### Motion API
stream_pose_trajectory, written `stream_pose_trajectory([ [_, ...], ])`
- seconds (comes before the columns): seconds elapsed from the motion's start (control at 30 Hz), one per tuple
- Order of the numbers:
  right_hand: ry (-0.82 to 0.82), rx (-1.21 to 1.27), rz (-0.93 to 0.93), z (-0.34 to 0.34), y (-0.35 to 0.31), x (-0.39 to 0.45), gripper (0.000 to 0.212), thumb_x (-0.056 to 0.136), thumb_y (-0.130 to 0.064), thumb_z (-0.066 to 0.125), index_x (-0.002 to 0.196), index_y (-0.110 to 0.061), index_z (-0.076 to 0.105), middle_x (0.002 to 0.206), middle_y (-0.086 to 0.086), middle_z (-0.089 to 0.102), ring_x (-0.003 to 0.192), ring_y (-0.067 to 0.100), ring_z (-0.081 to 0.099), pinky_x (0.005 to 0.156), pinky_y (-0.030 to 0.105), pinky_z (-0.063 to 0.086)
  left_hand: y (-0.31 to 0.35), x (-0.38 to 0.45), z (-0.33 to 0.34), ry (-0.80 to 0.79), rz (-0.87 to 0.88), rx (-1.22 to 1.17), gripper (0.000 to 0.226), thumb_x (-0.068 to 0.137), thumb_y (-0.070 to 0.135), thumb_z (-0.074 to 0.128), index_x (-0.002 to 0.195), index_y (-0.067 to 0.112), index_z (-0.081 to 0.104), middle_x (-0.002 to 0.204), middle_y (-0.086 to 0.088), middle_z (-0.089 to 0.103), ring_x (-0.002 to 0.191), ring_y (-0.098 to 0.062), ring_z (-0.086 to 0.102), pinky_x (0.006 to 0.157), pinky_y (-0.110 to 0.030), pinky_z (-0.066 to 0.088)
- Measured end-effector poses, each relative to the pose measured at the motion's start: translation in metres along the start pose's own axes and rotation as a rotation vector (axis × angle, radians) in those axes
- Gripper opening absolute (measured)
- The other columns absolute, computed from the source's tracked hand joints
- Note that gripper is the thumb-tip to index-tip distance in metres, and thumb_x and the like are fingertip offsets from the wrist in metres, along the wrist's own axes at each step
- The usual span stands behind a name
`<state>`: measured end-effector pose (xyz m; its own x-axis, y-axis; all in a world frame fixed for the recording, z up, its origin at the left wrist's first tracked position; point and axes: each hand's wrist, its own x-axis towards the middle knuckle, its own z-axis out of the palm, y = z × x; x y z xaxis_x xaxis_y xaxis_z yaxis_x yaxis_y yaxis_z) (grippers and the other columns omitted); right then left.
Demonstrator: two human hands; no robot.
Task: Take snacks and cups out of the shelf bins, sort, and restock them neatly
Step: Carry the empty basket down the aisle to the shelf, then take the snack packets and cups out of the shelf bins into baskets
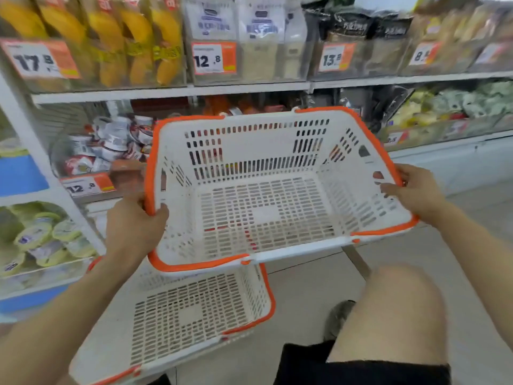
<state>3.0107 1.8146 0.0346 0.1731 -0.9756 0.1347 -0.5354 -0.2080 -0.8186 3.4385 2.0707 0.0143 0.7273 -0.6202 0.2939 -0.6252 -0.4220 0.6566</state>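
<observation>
We hold the empty basket [266,190] by its orange rim, left hand [133,226] and right hand [413,193] fingers curled round it, before the shelf bins [111,145]; light, stiff, probably cups inside.

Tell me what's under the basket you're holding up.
A second white, orange-rimmed basket sits on the floor below the held basket, which both hands grip: left hand, right hand. It looks empty, but its far end is covered.
</observation>
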Motion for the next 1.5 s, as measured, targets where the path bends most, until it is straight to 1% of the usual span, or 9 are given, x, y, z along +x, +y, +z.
stream_pose_trajectory([
  [0.3,0.177,-0.092,0.108,-0.127,0.104,0.016,0.029,0.086,-0.009,0.076,0.093,-0.038,0.073,0.109,0.012,0.073,0.086,0.024,0.074,0.071,0.035,0.061,0.092,-0.047,0.151,-0.112,0.003,-0.215,0.015,0.092,0.02,0.065,0.095,0.006,0.059,0.079,-0.002,0.059,0.072,-0.021,0.052,0.065,-0.03,0.036],
  [0.43,0.17,-0.142,0.191,-0.161,0.172,0.026,0.031,0.064,-0.048,0.077,0.094,-0.044,0.072,0.105,0.01,0.075,0.082,0.026,0.074,0.079,0.047,0.058,0.1,-0.067,0.219,-0.248,-0.023,-0.248,0.012,0.09,0.017,0.065,0.091,0.008,0.057,0.076,-0.003,0.061,0.073,-0.025,0.059,0.065,-0.032,0.04],
  [0.5,0.163,-0.176,0.239,-0.149,0.176,0.021,0.032,0.072,-0.037,0.078,0.103,-0.037,0.072,0.107,0.01,0.075,0.088,0.028,0.073,0.085,0.047,0.059,0.095,-0.074,0.248,-0.288,-0.008,-0.2,0.013,0.088,0.017,0.067,0.09,0.006,0.059,0.077,-0.003,0.06,0.073,-0.024,0.056,0.066,-0.031,0.038],
  [0.63,0.117,-0.155,0.289,-0.121,0.222,0.034,0.029,0.088,-0.003,0.072,0.116,-0.013,0.07,0.109,0.007,0.07,0.061,-0.007,0.066,0.06,0.007,0.052,0.067,-0.083,0.3,-0.367,-0.018,-0.076,0.022,0.082,0.031,0.065,0.079,0.011,0.06,0.074,-0.006,0.061,0.072,-0.025,0.055,0.068,-0.035,0.041],
  [0.73,0.061,-0.123,0.382,-0.091,0.268,0.053,0.031,0.087,-0.006,0.075,0.113,-0.021,0.072,0.111,0.009,0.074,0.063,-0.003,0.068,0.06,0.008,0.054,0.028,-0.088,0.341,-0.377,-0.005,0.156,0.027,0.071,0.045,0.052,0.076,0.019,0.06,0.073,-0.007,0.061,0.086,-0.036,0.058,0.082,-0.041,0.043],
  [0.93,-0.056,-0.175,0.413,-0.015,0.331,0.08,0.039,0.084,-0.005,0.077,0.122,-0.013,0.071,0.108,0.008,0.074,0.064,-0.001,0.068,0.063,0.009,0.055,0.004,-0.11,0.347,-0.395,-0.452,-0.107,0.088,0.08,0.018,0.075,0.15,0.005,0.025,0.113,-0.014,0.06,0.111,-0.035,0.057,0.088,-0.041,0.048],
  [1.07,-0.144,-0.239,0.406,0.023,0.346,0.095,0.043,0.083,-0.002,0.076,0.125,-0.012,0.069,0.109,0.008,0.074,0.087,0.023,0.072,0.072,0.012,0.053,-0.012,-0.1,0.343,-0.473,-0.503,-0.112,0.051,0.091,0.018,0.065,0.137,0.009,0.046,0.082,0.005,0.063,0.068,-0.01,0.06,0.054,-0.024,0.043],
  [1.27,-0.255,-0.291,0.428,0.058,0.309,0.105,0.046,0.085,0.007,0.069,0.129,-0.007,0.064,0.101,0.007,0.068,0.084,0.03,0.066,0.083,0.036,0.052,-0.043,-0.081,0.317,-0.57,-0.546,-0.155,0.06,0.082,0.004,0.068,0.136,0.02,0.047,0.11,0.002,0.066,0.097,-0.022,0.066,0.087,-0.042,0.056],
  [1.5,-0.409,-0.478,0.437,0.094,0.274,0.102,0.042,0.088,-0.01,0.072,0.128,-0.007,0.058,0.11,0.016,0.069,0.084,0.031,0.063,0.078,0.04,0.052,-0.068,-0.058,0.292,-0.64,-0.556,-0.153,0.074,0.076,-0.005,0.072,0.14,0.018,0.041,0.106,0.001,0.064,0.089,-0.017,0.064,0.074,-0.033,0.055],
])
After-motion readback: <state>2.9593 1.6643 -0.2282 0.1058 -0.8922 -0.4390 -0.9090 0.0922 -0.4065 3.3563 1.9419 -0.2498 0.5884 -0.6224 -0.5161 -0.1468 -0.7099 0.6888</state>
